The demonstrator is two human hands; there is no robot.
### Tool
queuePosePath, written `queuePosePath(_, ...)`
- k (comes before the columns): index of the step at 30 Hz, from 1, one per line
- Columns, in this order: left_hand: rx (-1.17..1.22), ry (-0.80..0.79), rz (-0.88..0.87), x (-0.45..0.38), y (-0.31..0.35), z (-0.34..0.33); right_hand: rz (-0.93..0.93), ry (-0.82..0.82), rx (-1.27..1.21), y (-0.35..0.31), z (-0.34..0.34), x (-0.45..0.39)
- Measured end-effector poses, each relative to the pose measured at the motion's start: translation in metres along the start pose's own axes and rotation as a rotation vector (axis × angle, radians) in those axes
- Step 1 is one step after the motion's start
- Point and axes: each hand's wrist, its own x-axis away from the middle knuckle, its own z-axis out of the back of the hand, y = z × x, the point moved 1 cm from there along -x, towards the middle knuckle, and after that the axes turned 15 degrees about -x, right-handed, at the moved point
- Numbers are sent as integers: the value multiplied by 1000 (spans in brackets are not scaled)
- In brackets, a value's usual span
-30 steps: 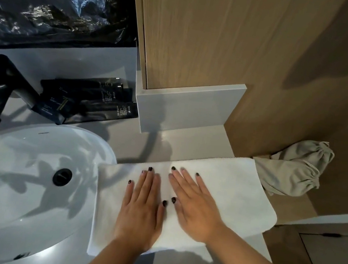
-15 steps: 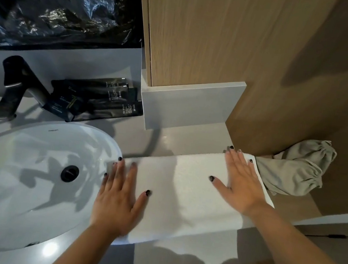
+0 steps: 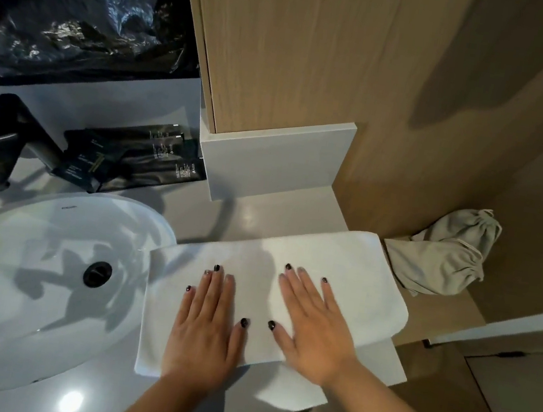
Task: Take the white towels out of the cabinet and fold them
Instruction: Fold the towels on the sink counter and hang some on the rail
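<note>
White towel (image 3: 351, 273) lies flat on the tabletop (image 3: 262, 215) beside the sink (image 3: 31, 242), long axis left to right; left hand (image 3: 207, 329) and right hand (image 3: 312, 330) rest palms-down near its middle, fingers straight, gripping nothing; each end lies equally near its own hand.

Cloth bag (image 3: 444, 258) crowds towel's (image 3: 351, 273) right end.

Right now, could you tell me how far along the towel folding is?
Done: one white towel is out and lies flat on the counter beside the sink. In hand: the left hand and right hand press flat on it, side by side. Left: further folds; no other towels show.
</note>
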Motion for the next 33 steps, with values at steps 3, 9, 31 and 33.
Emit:
queuePosePath(3, 35, -5, -15, 9, -12, -1, -80, -3, -1, 24, 8, 10)
queuePosePath(9, -13, 5, -30, 19, -28, -3, -170, 0, 36, 64, 24, 25)
queuePosePath(31, -237, -72, -173, 118, -11, 13, 20, -208, 154, 50, 6, 129)
queuePosePath(33, -264, -37, -200, 127, -11, 19, 23, -202, 145, 49, 8, 136)
